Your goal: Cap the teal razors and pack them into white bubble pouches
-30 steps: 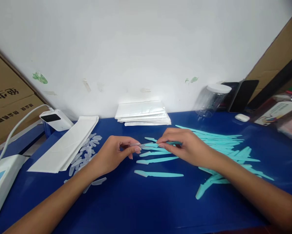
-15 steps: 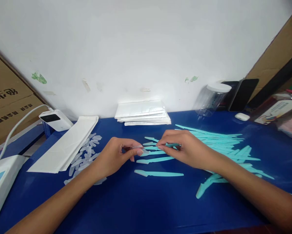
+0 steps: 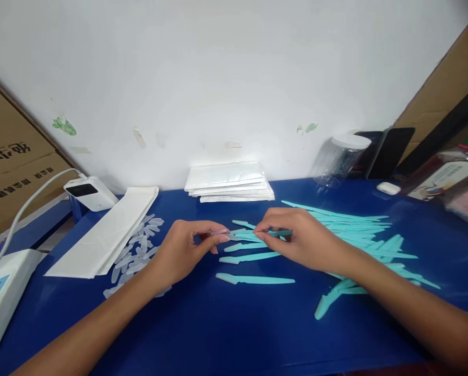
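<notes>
My left hand (image 3: 189,248) is closed, thumb and forefinger pinching a small translucent blade cover (image 3: 219,232). Facing it, my right hand (image 3: 300,235) grips a turquoise eyebrow razor (image 3: 281,233), its head pointing left at the cover. The fingertips partly hide where razor and cover meet, so I cannot tell how far they overlap. Several more turquoise razors lie in a column beneath and in front of the hands, the nearest razor (image 3: 257,280) set apart. Left of my left hand spreads a pile of translucent covers (image 3: 140,250), partly behind the forearm.
A heap of turquoise razors (image 3: 362,230) lies beyond my right forearm. White sleeves are stacked by the wall (image 3: 229,177), and more white sleeves (image 3: 104,235) lie left. A clear jar (image 3: 333,162), dark phone (image 3: 390,154), white power bank (image 3: 91,193) and power strip (image 3: 7,292) surround the blue table (image 3: 226,334).
Both hands stay almost in place, still pinching the cover and the razor. The cover has tilted and risen slightly at my left fingertips.
</notes>
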`<action>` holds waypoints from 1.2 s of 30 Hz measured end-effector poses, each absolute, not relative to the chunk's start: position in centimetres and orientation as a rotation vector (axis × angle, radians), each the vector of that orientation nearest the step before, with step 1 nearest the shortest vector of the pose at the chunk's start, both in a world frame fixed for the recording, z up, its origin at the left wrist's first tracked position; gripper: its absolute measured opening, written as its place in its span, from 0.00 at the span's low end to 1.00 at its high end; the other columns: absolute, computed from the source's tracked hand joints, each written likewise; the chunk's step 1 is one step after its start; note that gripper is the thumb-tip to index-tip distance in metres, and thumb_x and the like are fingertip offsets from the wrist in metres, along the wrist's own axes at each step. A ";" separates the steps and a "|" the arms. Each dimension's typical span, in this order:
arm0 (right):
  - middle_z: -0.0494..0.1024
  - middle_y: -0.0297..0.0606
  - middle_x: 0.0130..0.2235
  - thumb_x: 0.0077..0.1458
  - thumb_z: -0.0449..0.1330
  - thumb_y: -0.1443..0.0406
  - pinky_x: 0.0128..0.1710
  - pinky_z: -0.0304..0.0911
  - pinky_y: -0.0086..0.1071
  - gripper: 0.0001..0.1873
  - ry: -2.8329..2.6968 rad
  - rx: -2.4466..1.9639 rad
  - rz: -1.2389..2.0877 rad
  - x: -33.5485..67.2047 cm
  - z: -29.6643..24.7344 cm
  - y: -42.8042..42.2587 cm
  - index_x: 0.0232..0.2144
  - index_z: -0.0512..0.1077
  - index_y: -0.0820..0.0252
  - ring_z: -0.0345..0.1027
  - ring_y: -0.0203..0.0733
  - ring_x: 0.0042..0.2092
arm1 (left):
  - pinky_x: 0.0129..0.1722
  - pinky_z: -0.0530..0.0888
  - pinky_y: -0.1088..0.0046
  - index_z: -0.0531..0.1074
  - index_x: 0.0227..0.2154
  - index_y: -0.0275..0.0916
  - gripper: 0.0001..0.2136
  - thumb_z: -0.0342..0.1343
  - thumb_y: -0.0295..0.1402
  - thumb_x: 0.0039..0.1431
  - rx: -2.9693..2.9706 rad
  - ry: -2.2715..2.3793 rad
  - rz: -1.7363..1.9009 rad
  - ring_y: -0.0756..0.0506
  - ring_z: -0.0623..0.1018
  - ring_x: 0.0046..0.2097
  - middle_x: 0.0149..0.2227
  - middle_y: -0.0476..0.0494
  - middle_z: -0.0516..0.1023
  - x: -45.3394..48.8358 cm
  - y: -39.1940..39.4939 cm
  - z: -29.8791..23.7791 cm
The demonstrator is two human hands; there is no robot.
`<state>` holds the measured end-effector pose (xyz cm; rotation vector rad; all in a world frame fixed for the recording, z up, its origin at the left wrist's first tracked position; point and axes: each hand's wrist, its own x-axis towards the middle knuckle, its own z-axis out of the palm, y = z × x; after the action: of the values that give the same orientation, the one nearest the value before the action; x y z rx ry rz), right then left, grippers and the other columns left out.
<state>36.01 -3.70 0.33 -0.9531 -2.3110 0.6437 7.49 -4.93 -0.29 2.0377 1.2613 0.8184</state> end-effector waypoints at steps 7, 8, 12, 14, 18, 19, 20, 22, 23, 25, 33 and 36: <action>0.83 0.37 0.38 0.67 0.63 0.66 0.31 0.65 0.31 0.08 -2.300 -0.950 0.654 35.9 0.5 -3.7 0.41 0.84 0.54 0.75 0.39 0.35 | 0.33 0.76 0.72 0.87 0.41 0.45 0.12 0.63 0.46 0.69 2.045 1.267 0.847 0.45 0.84 0.31 0.28 0.49 0.86 7.5 -5.0 -0.4; 0.83 0.37 0.38 0.67 0.63 0.66 0.31 0.65 0.31 0.08 -2.299 -0.945 0.661 35.9 0.4 -3.7 0.41 0.85 0.54 0.75 0.39 0.35 | 0.33 0.77 0.72 0.87 0.41 0.45 0.12 0.64 0.46 0.69 2.038 1.271 0.852 0.45 0.84 0.31 0.28 0.49 0.86 7.5 -5.0 -0.4; 0.83 0.38 0.40 0.71 0.62 0.63 0.31 0.65 0.31 0.10 -2.299 -0.891 0.671 35.5 -0.3 -3.9 0.46 0.85 0.53 0.74 0.38 0.35 | 0.33 0.78 0.71 0.87 0.41 0.44 0.13 0.65 0.46 0.68 1.994 1.268 0.870 0.44 0.84 0.32 0.29 0.48 0.86 7.9 -5.3 -0.6; 0.83 0.39 0.41 0.72 0.62 0.62 0.32 0.66 0.32 0.11 -2.287 -0.856 0.665 35.2 -0.6 -4.1 0.48 0.84 0.52 0.75 0.39 0.36 | 0.33 0.78 0.71 0.87 0.41 0.43 0.12 0.65 0.46 0.67 1.977 1.267 0.891 0.44 0.85 0.32 0.28 0.49 0.86 8.3 -5.6 -0.8; 0.83 0.40 0.41 0.72 0.62 0.63 0.35 0.69 0.33 0.11 -2.252 -0.826 0.659 34.8 -1.0 -4.4 0.49 0.84 0.54 0.77 0.41 0.39 | 0.31 0.78 0.71 0.86 0.42 0.44 0.13 0.64 0.47 0.68 1.981 1.251 0.903 0.43 0.85 0.32 0.29 0.48 0.87 8.7 -5.9 -1.1; 0.84 0.40 0.41 0.72 0.62 0.64 0.35 0.69 0.33 0.10 -2.253 -0.832 0.659 34.7 -1.1 -4.5 0.48 0.84 0.54 0.77 0.41 0.39 | 0.32 0.78 0.71 0.86 0.43 0.44 0.13 0.64 0.47 0.68 1.994 1.253 0.903 0.42 0.86 0.34 0.31 0.47 0.88 8.7 -5.9 -1.2; 0.84 0.40 0.42 0.71 0.62 0.63 0.36 0.70 0.33 0.10 -2.261 -0.844 0.661 34.6 -1.2 -4.5 0.48 0.84 0.54 0.77 0.41 0.39 | 0.33 0.79 0.70 0.86 0.44 0.44 0.14 0.63 0.48 0.69 2.007 1.262 0.910 0.41 0.87 0.37 0.34 0.47 0.89 8.5 -5.8 -1.3; 0.84 0.39 0.42 0.72 0.62 0.62 0.37 0.70 0.34 0.10 -2.292 -0.872 0.670 34.5 -1.2 -4.4 0.47 0.84 0.54 0.78 0.41 0.39 | 0.38 0.80 0.69 0.83 0.50 0.45 0.15 0.60 0.48 0.71 2.016 1.287 0.943 0.40 0.88 0.42 0.41 0.46 0.90 8.1 -5.5 -1.5; 0.85 0.39 0.43 0.72 0.63 0.61 0.38 0.71 0.35 0.10 -2.310 -0.882 0.670 34.6 -1.2 -4.2 0.47 0.84 0.54 0.78 0.42 0.40 | 0.42 0.80 0.68 0.80 0.53 0.45 0.16 0.58 0.48 0.73 2.006 1.296 0.971 0.41 0.87 0.43 0.43 0.46 0.89 7.9 -5.4 -1.6; 0.86 0.40 0.46 0.71 0.63 0.58 0.43 0.73 0.37 0.11 -2.333 -0.898 0.642 35.2 -0.9 -3.7 0.47 0.84 0.53 0.79 0.45 0.44 | 0.46 0.80 0.66 0.76 0.54 0.44 0.16 0.52 0.47 0.77 1.951 1.290 1.035 0.42 0.87 0.43 0.44 0.45 0.89 7.5 -5.0 -1.7; 0.87 0.44 0.40 0.64 0.63 0.58 0.40 0.69 0.42 0.12 -2.346 -1.472 0.116 44.5 -0.5 3.4 0.38 0.85 0.57 0.78 0.53 0.41 | 0.44 0.77 0.67 0.74 0.44 0.41 0.16 0.50 0.48 0.78 1.876 1.256 1.107 0.44 0.83 0.43 0.43 0.43 0.85 7.3 -4.2 -1.4; 0.85 0.43 0.36 0.57 0.66 0.59 0.35 0.65 0.39 0.09 -2.411 -1.640 0.184 47.0 -1.7 5.4 0.33 0.83 0.58 0.76 0.50 0.36 | 0.42 0.76 0.68 0.80 0.42 0.41 0.16 0.55 0.48 0.74 1.933 1.336 1.106 0.44 0.80 0.42 0.42 0.43 0.83 7.3 -4.2 -1.1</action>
<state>47.01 5.37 -1.66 -1.6396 -2.4114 0.1842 7.26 -4.20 -1.13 1.9328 1.3359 1.1063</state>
